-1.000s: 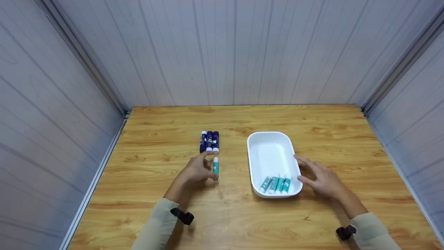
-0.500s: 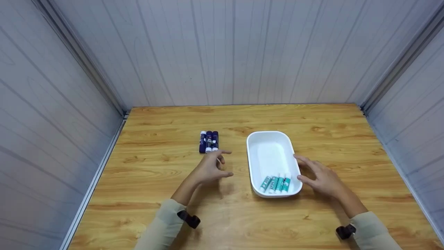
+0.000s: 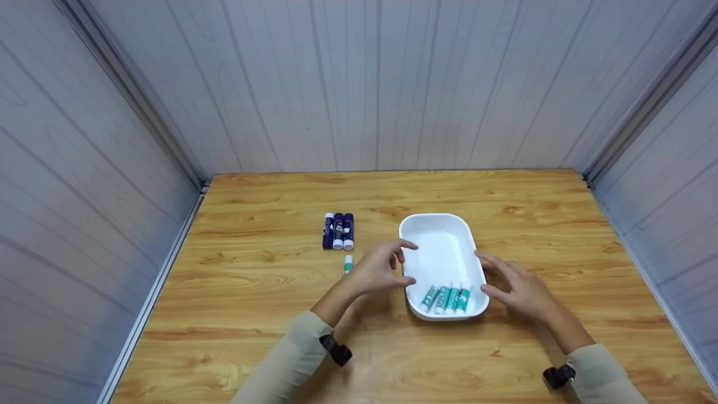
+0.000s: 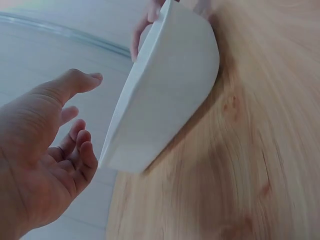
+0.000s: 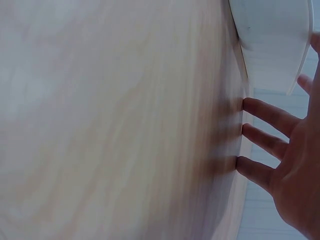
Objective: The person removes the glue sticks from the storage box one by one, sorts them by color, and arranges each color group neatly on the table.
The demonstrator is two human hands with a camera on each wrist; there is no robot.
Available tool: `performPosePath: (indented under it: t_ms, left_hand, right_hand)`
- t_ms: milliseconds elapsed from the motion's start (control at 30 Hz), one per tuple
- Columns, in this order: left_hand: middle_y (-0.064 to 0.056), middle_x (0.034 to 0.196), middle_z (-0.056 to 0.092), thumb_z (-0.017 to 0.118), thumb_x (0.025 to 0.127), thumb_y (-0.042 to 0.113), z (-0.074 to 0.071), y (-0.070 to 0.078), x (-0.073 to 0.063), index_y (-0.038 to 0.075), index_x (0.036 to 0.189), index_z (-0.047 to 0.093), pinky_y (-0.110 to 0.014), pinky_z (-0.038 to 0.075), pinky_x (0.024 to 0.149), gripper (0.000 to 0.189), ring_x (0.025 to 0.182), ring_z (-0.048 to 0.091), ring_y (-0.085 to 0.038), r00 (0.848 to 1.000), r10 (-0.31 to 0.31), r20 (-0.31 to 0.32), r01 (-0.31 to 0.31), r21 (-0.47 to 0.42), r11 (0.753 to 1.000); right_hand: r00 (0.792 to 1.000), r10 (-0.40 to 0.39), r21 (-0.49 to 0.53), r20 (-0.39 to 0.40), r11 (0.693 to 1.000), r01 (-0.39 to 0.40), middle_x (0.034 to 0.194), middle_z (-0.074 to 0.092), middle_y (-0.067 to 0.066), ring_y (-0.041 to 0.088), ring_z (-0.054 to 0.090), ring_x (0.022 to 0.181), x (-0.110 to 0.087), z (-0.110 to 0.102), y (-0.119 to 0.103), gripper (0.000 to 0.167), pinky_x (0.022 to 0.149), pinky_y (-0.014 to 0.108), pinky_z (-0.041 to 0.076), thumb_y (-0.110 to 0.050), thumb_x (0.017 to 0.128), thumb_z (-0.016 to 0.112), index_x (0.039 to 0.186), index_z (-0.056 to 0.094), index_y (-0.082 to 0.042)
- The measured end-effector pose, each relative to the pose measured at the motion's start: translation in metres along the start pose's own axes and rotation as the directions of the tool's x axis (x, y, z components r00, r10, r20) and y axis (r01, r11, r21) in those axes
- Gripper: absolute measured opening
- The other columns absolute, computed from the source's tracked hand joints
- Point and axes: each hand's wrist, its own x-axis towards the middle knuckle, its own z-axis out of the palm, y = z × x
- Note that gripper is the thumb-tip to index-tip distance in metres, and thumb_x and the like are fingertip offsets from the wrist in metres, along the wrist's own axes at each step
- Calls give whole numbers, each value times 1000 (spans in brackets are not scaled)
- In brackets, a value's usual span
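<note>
My left hand (image 3: pixel 378 269) hovers at the left rim of a white plastic tub (image 3: pixel 437 241), thumb and index spread apart over its edge with nothing between them. In the left wrist view that hand (image 4: pixel 50 150) faces the tub's outer wall (image 4: pixel 165 85). My right hand (image 3: pixel 521 289) rests at the tub's right side, thumb and index tips at the rim. The right wrist view has its other fingers (image 5: pixel 267 142) extended down to the tabletop. Several green glue sticks (image 3: pixel 452 299) with white ends lie side by side at the tub's near end.
Three dark purple glue sticks (image 3: pixel 339 231) lie in a row on the wooden table (image 3: pixel 252 224), left of the tub. Below them lies one green glue stick (image 3: pixel 348 262), partly covered by my left hand. Pale panel walls (image 3: pixel 348 84) enclose the table's back and sides.
My left hand has moved right, from beside the single green glue stick to the tub's left rim. That stick stays on the table. My right hand has kept its place.
</note>
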Motion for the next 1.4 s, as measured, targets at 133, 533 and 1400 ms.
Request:
performPosePath:
  t_ms: [133,533,1400]
  left_hand:
    - [-21,125,72,94,94,23,8,11,10,14,153,65,-22,50,82,66,96,59,-12,999,50,16,-51,53,997]
    - [-12,127,73,95,93,23,35,33,40,16,153,65,-16,56,89,67,106,71,-16,976,170,135,-191,163,968]
    - [-4,157,55,101,86,40,69,54,83,35,165,45,-32,52,120,97,139,55,-15,870,-214,445,-7,446,895]
  right_hand:
    - [1000,8,1,5,1000,-8,169,60,16,55,60,147,0,-1,0,71,110,86,46,-49,109,70,173,41,-36]
    - [1000,11,4,-1,1000,-11,168,61,16,53,61,146,-2,1,-1,71,110,85,47,-50,109,71,172,42,-36]
    - [1000,21,9,10,1000,-21,168,60,17,56,60,146,-2,-1,-1,71,107,87,47,-51,110,70,173,40,-37]
